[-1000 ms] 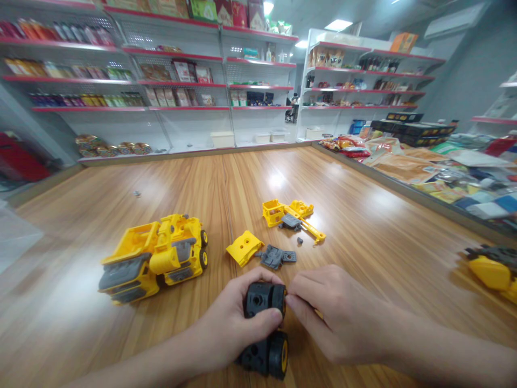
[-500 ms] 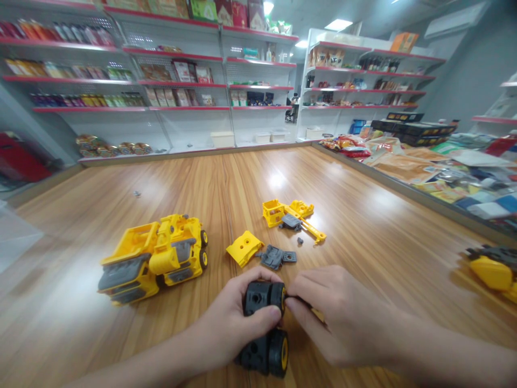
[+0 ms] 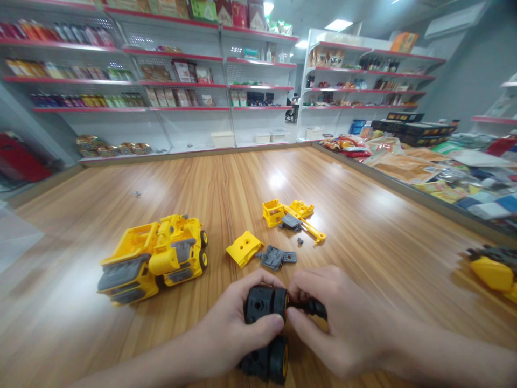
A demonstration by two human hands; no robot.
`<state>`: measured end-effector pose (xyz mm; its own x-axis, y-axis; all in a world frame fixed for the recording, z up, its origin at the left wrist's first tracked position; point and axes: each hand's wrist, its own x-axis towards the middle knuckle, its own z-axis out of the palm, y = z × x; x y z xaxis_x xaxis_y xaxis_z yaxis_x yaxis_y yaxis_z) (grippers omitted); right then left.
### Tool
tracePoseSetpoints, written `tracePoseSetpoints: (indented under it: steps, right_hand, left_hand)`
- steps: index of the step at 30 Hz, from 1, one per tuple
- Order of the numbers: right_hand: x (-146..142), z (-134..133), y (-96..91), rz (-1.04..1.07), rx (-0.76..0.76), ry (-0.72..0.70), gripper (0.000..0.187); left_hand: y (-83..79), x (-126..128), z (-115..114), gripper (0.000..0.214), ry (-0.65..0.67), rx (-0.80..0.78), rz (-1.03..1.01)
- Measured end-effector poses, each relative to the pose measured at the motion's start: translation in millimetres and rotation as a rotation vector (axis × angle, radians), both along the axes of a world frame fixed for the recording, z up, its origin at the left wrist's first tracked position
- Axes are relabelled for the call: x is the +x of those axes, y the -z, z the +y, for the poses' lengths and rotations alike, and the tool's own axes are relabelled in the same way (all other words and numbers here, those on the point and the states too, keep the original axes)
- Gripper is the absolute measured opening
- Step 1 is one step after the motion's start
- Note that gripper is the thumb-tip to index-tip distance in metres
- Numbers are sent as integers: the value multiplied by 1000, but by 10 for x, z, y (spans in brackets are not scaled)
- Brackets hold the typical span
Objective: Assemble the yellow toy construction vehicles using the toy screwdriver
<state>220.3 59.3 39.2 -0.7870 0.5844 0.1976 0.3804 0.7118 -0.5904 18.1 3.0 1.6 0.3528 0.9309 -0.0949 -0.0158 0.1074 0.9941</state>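
My left hand (image 3: 230, 323) is wrapped round a black toy-truck chassis (image 3: 258, 303), its thumb lying across the side near the upper wheel. The chassis has black wheels with yellow hubs, facing right. In the fingers of my right hand (image 3: 343, 318) is a small black screwdriver (image 3: 314, 307), pointed left at the upper wheel's hub; fingertips hide its tip. Just beyond the hands lie a yellow plate (image 3: 244, 249) with two holes and a grey plastic part (image 3: 273, 257). Farther off are a yellow cab frame (image 3: 273, 213), a yellow boom (image 3: 315, 231) and a small dark screw (image 3: 300, 241).
A yellow toy dump truck (image 3: 173, 248) stands on the wooden table (image 3: 202, 183) at left. Another yellow and black toy (image 3: 490, 272) sits at the right edge. Packaged goods (image 3: 407, 161) are heaped beyond the right rim. Stocked shelves (image 3: 186, 83) line the back.
The chassis and my left hand have shifted slightly down. My right hand has turned, and more of the screwdriver's dark handle shows.
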Motion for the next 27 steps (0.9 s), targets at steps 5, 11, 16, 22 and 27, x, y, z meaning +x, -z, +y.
tracePoseSetpoints:
  steps: [5,11,16,22,27]
  right_hand:
    - [45,48,95,-26,304,-120,5]
    - [37,50,89,-111,340,-115,16]
    - [-11,41,1,-156,-579,-18,24]
    - [-54,72,49,-114,-868,77,23]
    - [34,117,5,8,-73,84,10]
  left_hand:
    - [-8,-4,9,29,-30,12,25]
    - [16,-12,4,30,-48,12,33]
    - [-6,7,-19,32,25,-29,-4]
    - [-13,18,1,29,-7,-21,22]
    - [19,-5,13,31,-46,5,57]
